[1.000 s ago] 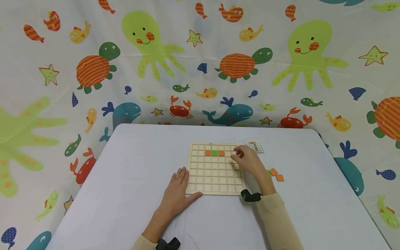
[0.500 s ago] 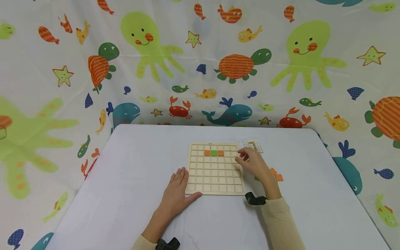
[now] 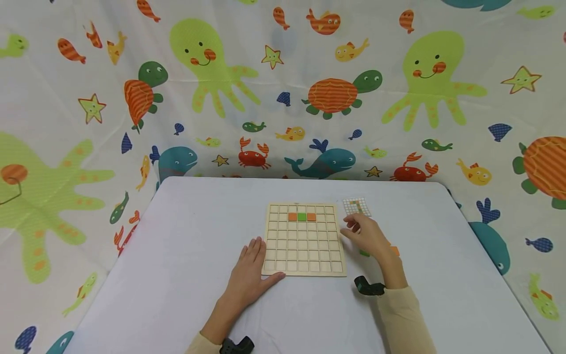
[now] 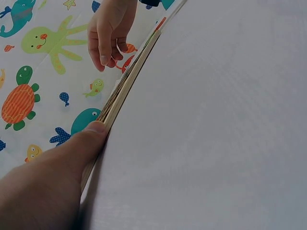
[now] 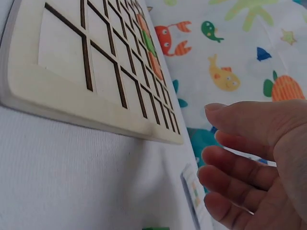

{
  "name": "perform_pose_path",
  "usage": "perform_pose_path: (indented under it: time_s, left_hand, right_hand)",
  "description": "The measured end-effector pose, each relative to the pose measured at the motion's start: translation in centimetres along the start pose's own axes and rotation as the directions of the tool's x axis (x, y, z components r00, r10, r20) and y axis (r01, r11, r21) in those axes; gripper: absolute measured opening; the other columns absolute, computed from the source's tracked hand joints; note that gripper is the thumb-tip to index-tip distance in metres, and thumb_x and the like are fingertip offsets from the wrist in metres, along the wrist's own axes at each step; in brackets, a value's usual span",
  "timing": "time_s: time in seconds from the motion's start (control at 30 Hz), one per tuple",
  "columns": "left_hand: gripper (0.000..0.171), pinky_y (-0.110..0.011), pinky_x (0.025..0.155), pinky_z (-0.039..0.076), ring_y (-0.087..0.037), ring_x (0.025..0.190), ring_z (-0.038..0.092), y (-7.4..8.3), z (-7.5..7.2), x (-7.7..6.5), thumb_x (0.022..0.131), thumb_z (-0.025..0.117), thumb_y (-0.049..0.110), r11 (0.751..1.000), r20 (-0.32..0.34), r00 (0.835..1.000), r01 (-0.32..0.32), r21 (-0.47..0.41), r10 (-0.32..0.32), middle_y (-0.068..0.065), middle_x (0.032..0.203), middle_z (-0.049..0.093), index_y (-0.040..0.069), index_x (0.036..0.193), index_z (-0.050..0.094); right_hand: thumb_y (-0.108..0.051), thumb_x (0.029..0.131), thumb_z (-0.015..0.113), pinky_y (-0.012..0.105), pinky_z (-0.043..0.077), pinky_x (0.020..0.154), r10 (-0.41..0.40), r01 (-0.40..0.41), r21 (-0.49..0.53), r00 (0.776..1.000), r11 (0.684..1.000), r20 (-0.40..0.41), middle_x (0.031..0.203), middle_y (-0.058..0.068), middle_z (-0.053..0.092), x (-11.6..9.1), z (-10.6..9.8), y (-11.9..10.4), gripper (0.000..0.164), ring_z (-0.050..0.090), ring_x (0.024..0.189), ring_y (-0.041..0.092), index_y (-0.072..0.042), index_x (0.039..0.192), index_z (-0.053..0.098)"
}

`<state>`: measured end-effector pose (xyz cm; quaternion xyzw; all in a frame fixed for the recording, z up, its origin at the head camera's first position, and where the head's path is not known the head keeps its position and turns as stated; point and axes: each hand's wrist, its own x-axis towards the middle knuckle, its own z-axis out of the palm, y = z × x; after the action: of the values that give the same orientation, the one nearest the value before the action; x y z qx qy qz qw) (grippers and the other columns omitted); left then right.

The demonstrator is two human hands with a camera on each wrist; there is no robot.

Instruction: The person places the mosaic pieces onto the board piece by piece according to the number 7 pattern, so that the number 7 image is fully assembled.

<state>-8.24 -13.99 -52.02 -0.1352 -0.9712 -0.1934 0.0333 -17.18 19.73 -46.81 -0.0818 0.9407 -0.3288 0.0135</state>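
Note:
A wooden grid board (image 3: 305, 246) lies flat on the table. In its second row sit an orange tile (image 3: 293, 217), a green tile (image 3: 302, 217) and another orange tile (image 3: 311, 217). My left hand (image 3: 249, 273) rests at the board's lower left corner, fingers straight along the left side and thumb (image 4: 91, 136) on the front edge. Just off the right edge hovers my right hand (image 3: 368, 236), its fingers loosely bent with nothing between them in the right wrist view. Near that hand lie a loose green tile (image 3: 364, 253) and a partly hidden orange tile (image 3: 395, 250).
Behind the right hand, a small printed pattern card (image 3: 356, 205) lies past the board's upper right corner. The white table (image 3: 199, 221) carries everything. A curtain (image 3: 283, 59) printed with sea animals hangs beyond its far edge.
My right hand has drawn back from over the board's right columns, moving right and slightly nearer. It now covers more of the loose tiles. The left hand and the placed tiles stay put.

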Motion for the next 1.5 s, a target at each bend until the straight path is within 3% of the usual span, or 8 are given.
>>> perform_pose_path:
  time_s: [0.23,0.57,1.03,1.5]
  left_hand:
    - [0.103,-0.051,0.126,0.022,-0.034,0.154,0.023,0.1,0.0,0.0,0.087,0.060,0.069,1.000,-0.006,1.000,-0.002,-0.021,0.002,-0.021,0.163,0.027,-0.005,0.154,0.033]
    - [0.102,-0.050,0.127,0.021,-0.033,0.155,0.022,0.0,0.0,0.0,0.088,0.059,0.069,1.000,-0.003,1.000,-0.001,-0.016,0.001,-0.021,0.164,0.027,-0.004,0.154,0.033]
    - [0.102,-0.049,0.127,0.020,-0.033,0.155,0.022,0.1,-0.1,0.0,0.088,0.059,0.069,1.000,-0.003,1.000,0.003,-0.016,-0.003,-0.020,0.164,0.027,-0.004,0.153,0.033]
    - [0.102,-0.049,0.127,0.021,-0.033,0.154,0.023,0.0,0.0,-0.1,0.088,0.058,0.070,1.000,-0.013,1.000,-0.009,-0.001,0.009,-0.021,0.163,0.029,-0.004,0.153,0.034]
  right_hand:
    - [-0.020,0.092,0.073,0.034,0.052,0.076,-0.013,0.013,0.006,1.000,1.000,0.022,0.103,0.013,0.067,-0.6,-0.5,0.7,0.034,0.062,0.091,0.023,0.001,0.119,0.066]
    - [-0.025,0.091,0.074,0.033,0.053,0.077,0.065,-0.063,-0.033,0.995,0.997,0.071,0.103,0.012,0.067,-1.3,-0.9,1.5,0.037,0.060,0.091,0.023,-0.001,0.118,0.067]
    - [-0.022,0.085,0.079,0.033,0.052,0.077,0.104,-0.099,-0.041,0.984,0.994,0.145,0.100,0.010,0.067,-1.9,-1.5,2.8,0.038,0.058,0.088,0.020,0.000,0.115,0.068]
    - [-0.013,0.079,0.083,0.036,0.054,0.080,0.101,-0.096,-0.033,0.966,0.995,0.239,0.096,0.008,0.067,-2.6,-2.5,3.1,0.032,0.059,0.087,0.019,-0.001,0.104,0.068]
